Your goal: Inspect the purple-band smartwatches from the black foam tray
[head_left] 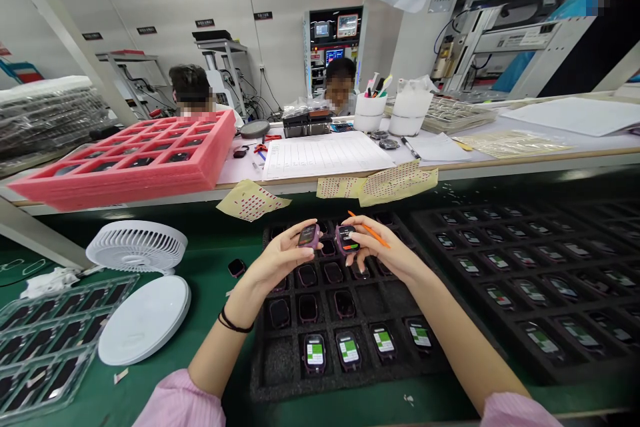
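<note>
My left hand (283,255) pinches a purple smartwatch body (309,236) with a dark screen. My right hand (377,248) grips a second purple watch body (346,239) whose screen is lit, and an orange stick (371,230) lies across its fingers. Both hands hover over a black foam tray (280,353) on the green belt. The tray's pockets hold several purple watch bodies; those in the front row show green-and-white screens (348,349).
A second black tray (545,280) of lit watches lies to the right. At left stand a white fan (136,247), a white disc (145,319) and clear plastic trays (43,340). On the shelf behind are a pink foam tray (130,167), a paper form (325,155) and sticker sheets (397,181). Two people sit beyond.
</note>
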{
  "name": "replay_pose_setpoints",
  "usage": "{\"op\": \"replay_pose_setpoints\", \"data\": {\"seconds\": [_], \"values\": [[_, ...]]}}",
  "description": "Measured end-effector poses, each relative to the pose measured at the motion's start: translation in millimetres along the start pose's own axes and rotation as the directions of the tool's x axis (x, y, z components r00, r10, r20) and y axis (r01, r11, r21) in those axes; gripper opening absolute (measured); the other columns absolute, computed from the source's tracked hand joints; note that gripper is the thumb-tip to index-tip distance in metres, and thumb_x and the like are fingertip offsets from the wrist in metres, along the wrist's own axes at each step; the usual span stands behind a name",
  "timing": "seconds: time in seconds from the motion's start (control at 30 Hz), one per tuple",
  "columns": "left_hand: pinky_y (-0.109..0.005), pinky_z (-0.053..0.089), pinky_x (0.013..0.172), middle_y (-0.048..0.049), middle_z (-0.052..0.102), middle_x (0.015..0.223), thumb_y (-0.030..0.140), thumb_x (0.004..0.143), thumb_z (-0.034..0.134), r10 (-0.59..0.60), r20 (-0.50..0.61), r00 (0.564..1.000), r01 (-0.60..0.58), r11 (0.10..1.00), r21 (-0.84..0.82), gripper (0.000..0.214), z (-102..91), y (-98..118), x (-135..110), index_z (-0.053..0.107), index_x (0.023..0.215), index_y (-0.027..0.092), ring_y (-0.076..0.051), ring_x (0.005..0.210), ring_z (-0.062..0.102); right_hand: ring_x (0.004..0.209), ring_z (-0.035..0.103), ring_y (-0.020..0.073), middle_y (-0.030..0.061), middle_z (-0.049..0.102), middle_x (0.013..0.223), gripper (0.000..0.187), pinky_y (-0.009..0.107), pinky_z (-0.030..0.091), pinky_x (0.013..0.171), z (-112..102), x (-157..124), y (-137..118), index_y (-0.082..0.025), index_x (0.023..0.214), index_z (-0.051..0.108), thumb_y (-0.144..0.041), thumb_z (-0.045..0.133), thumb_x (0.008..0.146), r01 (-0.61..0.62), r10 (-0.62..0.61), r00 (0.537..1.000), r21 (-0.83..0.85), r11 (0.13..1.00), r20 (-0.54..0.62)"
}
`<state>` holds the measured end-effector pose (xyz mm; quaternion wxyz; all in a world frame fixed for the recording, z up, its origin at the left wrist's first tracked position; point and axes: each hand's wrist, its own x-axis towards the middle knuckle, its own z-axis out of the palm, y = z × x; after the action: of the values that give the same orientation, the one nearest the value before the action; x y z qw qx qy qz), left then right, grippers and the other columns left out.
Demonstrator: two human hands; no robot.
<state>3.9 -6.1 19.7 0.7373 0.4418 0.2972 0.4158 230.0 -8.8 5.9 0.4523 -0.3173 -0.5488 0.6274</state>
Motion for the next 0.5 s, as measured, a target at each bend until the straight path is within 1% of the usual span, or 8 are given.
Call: {"op": "replay_pose_setpoints", "data": {"seconds": [0.07,0.13,0.2,0.23,0.27,0.33,0.4,0.5], "values": [[-0.012,0.047,0.059,-0.0058,0.062,0.099,0.014,0.056,0.081,0.025,0.046,0.999,-0.016,0.982,-0.188,0.059,-3.2,5,-5,0.064,0.113,0.016,-0.008,0.076,0.058,0.063,0.070,0.0182,0.0034,0.061,0.089,0.029,0.024,0.052,0.041,-4,-1,-2,-0.020,0.106,0.054,-0.032,0.064,0.082,-0.019,0.018,0.999,0.043,0.999,0.029],[-0.008,0.041,0.047,-0.0041,0.060,0.090,0.018,0.053,0.083,0.091,0.056,0.994,-0.068,0.941,-0.331,0.060,-5.8,8,-9,0.065,0.110,0.015,-0.004,0.065,0.052,0.065,0.070,0.0192,0.0043,0.062,0.090,0.030,0.024,0.053,0.042,-7,-1,-4,-0.020,0.108,0.053,-0.031,0.064,0.082,-0.031,0.027,0.999,0.070,0.997,0.046],[-0.007,0.033,0.039,-0.0024,0.057,0.083,0.023,0.054,0.084,0.142,0.056,0.988,-0.110,0.919,-0.378,0.060,-7.1,6,-11,0.065,0.110,0.016,-0.001,0.055,0.044,0.065,0.070,0.0193,0.0045,0.062,0.089,0.030,0.024,0.053,0.043,-7,-1,-5,-0.020,0.108,0.053,-0.031,0.064,0.082,-0.030,0.028,0.999,0.071,0.997,0.040],[-0.008,0.030,0.036,-0.0019,0.057,0.081,0.026,0.055,0.084,0.157,0.067,0.985,-0.123,0.925,-0.360,0.060,-7.2,5,-10,0.064,0.110,0.016,0.000,0.050,0.040,0.066,0.070,0.0193,0.0043,0.062,0.089,0.029,0.024,0.054,0.043,-6,0,-4,-0.020,0.108,0.053,-0.031,0.064,0.082,-0.026,0.025,0.999,0.063,0.998,0.030],[-0.010,0.027,0.034,-0.0015,0.056,0.080,0.027,0.055,0.084,0.164,0.083,0.983,-0.130,0.941,-0.313,0.060,-6.8,3,-9,0.064,0.111,0.016,0.000,0.047,0.036,0.066,0.070,0.0192,0.0040,0.062,0.089,0.029,0.025,0.054,0.044,-5,0,-4,-0.020,0.107,0.053,-0.031,0.064,0.082,-0.022,0.021,1.000,0.051,0.998,0.018],[-0.013,0.025,0.034,-0.0012,0.056,0.080,0.027,0.058,0.083,0.145,0.113,0.983,-0.128,0.981,-0.147,0.061,-5.4,-1,-6,0.061,0.114,0.018,0.000,0.046,0.035,0.066,0.071,0.0188,0.0035,0.061,0.090,0.029,0.024,0.054,0.045,-3,1,-2,-0.021,0.107,0.053,-0.031,0.064,0.082,-0.015,0.015,1.000,0.020,1.000,-0.007],[-0.015,0.031,0.040,-0.0016,0.058,0.083,0.023,0.062,0.081,0.118,0.107,0.987,-0.124,0.990,0.059,0.061,-3.6,-5,-1,0.058,0.118,0.019,-0.003,0.051,0.044,0.067,0.071,0.0184,0.0040,0.060,0.095,0.030,0.025,0.055,0.046,-1,2,1,-0.021,0.108,0.052,-0.031,0.064,0.082,-0.009,0.009,1.000,-0.016,1.000,-0.019],[-0.017,0.041,0.050,-0.0048,0.060,0.102,0.020,0.068,0.077,0.122,0.056,0.991,-0.134,0.947,0.293,0.059,-2.7,-11,6,0.052,0.121,0.022,-0.009,0.070,0.055,0.069,0.071,0.0174,0.0065,0.058,0.107,0.033,0.025,0.056,0.048,-1,4,5,-0.022,0.109,0.052,-0.029,0.065,0.081,0.006,-0.007,1.000,-0.053,0.999,-0.017]]}}
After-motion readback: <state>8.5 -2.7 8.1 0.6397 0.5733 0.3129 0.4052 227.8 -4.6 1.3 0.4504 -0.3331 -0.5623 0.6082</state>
